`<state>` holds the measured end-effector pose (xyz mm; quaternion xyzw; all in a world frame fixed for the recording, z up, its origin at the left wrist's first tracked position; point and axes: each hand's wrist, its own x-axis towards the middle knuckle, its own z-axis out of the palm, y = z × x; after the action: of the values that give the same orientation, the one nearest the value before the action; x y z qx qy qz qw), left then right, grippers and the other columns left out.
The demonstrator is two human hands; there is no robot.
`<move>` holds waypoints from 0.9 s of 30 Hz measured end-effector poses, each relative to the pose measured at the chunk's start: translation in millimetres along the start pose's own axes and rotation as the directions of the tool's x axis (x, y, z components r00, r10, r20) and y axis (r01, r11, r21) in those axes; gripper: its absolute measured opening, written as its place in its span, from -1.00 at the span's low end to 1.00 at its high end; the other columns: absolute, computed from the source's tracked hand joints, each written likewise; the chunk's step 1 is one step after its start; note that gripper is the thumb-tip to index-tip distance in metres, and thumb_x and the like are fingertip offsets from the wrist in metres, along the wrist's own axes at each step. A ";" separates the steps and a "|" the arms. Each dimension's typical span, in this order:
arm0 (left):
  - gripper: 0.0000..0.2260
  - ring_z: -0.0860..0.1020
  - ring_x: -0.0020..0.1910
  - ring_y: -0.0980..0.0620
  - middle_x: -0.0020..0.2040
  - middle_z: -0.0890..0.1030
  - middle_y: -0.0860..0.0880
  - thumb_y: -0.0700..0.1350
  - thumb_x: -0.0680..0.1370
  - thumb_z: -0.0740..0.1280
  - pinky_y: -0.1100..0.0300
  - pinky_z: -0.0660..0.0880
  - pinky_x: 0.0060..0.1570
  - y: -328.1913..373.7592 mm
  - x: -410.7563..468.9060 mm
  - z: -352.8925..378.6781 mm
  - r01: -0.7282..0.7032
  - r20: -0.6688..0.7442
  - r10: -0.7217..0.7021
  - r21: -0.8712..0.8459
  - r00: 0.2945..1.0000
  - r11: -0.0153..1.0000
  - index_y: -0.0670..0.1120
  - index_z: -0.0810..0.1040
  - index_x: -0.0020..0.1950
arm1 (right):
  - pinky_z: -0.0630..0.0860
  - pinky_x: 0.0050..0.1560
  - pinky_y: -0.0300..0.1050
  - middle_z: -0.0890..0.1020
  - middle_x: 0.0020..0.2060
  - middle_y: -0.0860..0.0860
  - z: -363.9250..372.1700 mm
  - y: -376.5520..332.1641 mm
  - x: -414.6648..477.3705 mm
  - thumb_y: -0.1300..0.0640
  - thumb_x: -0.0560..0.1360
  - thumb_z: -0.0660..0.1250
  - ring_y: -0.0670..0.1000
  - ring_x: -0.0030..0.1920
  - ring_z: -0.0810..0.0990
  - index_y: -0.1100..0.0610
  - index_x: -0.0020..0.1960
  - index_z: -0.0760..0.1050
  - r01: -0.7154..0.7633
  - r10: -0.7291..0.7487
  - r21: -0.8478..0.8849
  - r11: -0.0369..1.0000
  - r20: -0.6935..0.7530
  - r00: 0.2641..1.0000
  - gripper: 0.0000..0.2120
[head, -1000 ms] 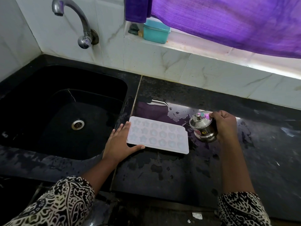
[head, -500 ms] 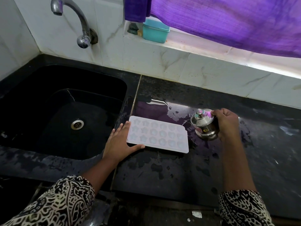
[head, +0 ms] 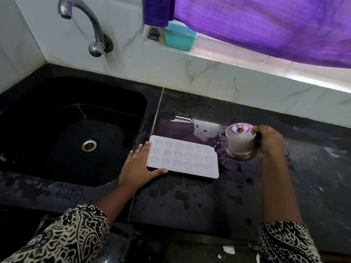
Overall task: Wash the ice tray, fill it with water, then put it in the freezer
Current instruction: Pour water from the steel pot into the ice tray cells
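Far left: black sink [head: 47,114], drain [head: 88,145] in its floor, steel tap [head: 89,21] on the tiled wall above.

Just right of the sink, on the wet black countertop [head: 190,202]: left hand [head: 137,166], fingers straight and released, laid against the left short edge of the ice tray [head: 183,158], thumb along the near edge.

Ice tray flat on the countertop, cavities up, long side running left to right, between the two hands. On the tiled ledge behind it: teal box [head: 179,37].

Just beside the tray's right end: lidded steel pot [head: 241,145], slightly tilted, grasped from its right side by the right hand [head: 269,143], fingers curled round the body. Contact between pot base and countertop: not determinable.

Upper right: purple curtain [head: 266,25], hanging over the ledge.
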<state>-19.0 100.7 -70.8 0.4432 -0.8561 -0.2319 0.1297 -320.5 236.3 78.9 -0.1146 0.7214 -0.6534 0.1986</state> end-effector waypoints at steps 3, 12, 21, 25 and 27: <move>0.16 0.05 0.55 0.09 0.57 0.13 0.07 0.67 0.14 -0.06 0.07 -0.04 0.50 1.0 -0.4 -0.2 -0.004 -0.004 0.004 0.002 1.000 1.000 0.00 0.02 0.58 | 0.38 -0.37 -0.27 0.53 -0.58 -0.13 1.2 -2.1 -2.2 0.31 0.45 0.27 -0.15 -0.44 0.46 0.11 -0.31 0.44 -0.037 0.039 0.087 0.995 -0.016 0.999 -0.80; 0.15 0.05 0.55 0.09 0.57 0.13 0.07 0.67 0.15 -0.04 0.07 -0.04 0.50 1.4 -0.7 -0.7 -0.004 -0.006 0.004 0.000 1.000 1.000 0.00 0.01 0.58 | 0.41 -0.37 -0.17 0.45 -0.43 0.01 6.0 7.2 -3.3 0.27 0.43 0.33 -0.04 -0.38 0.41 0.10 -0.38 0.37 0.019 -0.018 -0.118 0.993 0.005 1.000 -0.75; 0.11 0.04 0.55 0.10 0.57 0.13 0.07 0.61 0.19 0.07 0.08 -0.04 0.50 1.6 -1.1 -0.7 -0.003 -0.013 0.002 -0.006 1.000 1.000 0.00 0.00 0.58 | 0.42 -0.37 -0.20 0.47 -0.42 0.01 4.5 9.8 -7.3 0.28 0.44 0.31 -0.06 -0.39 0.44 0.10 -0.36 0.37 0.004 -0.007 -0.099 0.995 -0.026 1.000 -0.76; 0.08 0.04 0.55 0.10 0.57 0.13 0.07 0.59 0.21 0.07 0.07 -0.04 0.51 1.5 -1.6 -0.5 -0.003 -0.014 0.003 -0.006 1.000 1.000 0.00 0.00 0.58 | 0.41 -0.39 -0.27 0.54 -0.51 -0.08 4.6 5.5 -8.6 0.32 0.45 0.27 -0.13 -0.43 0.47 0.11 -0.32 0.42 -0.064 0.069 0.122 0.990 -0.034 0.997 -0.80; 0.09 0.05 0.55 0.10 0.57 0.13 0.07 0.60 0.20 0.08 0.08 -0.04 0.51 1.0 -1.2 0.2 -0.006 -0.020 0.006 -0.006 1.000 1.000 0.00 0.01 0.58 | 0.37 -0.44 -0.31 0.49 -0.61 -0.12 6.5 2.8 -9.1 0.35 0.44 0.26 -0.19 -0.54 0.42 0.13 -0.32 0.40 -0.066 0.074 0.215 0.974 -0.026 0.997 -0.79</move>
<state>-19.1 102.2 -70.4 0.4427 -0.8554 -0.2295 0.1402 -309.4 234.7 77.0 -0.0562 0.6537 -0.7217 0.2205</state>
